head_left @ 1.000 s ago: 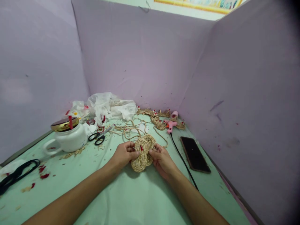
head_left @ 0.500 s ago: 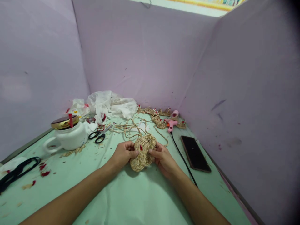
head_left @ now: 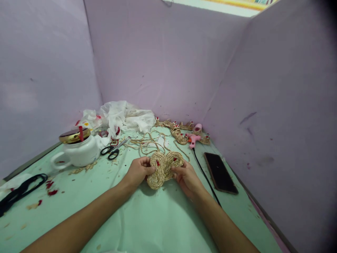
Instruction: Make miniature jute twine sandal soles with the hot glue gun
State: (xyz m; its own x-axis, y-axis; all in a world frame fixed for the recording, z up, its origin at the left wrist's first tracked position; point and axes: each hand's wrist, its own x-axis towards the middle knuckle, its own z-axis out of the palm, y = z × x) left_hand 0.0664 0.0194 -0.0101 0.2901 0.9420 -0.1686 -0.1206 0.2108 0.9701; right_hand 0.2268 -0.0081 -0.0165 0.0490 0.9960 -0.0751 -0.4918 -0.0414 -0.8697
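a: what are the hands doing?
b: the left hand (head_left: 139, 172) pinches the left rope piece (head_left: 157, 176) between thumb and fingers — the right hand (head_left: 186, 176) pinches the right rope piece (head_left: 176, 157) the same way.
a: where are the pieces?
b: side by side over the middle of the green table (head_left: 147, 221), edges touching, a red spot (head_left: 158, 163) on each. i can't tell if they rest on it.
a: and around them?
b: loose cord (head_left: 142, 141) just beyond; scissors (head_left: 113, 154) and a white mug (head_left: 83, 153) to the left — a pink glue gun (head_left: 194, 140) and a phone (head_left: 220, 173) to the right.

Legible text or numbers — none.
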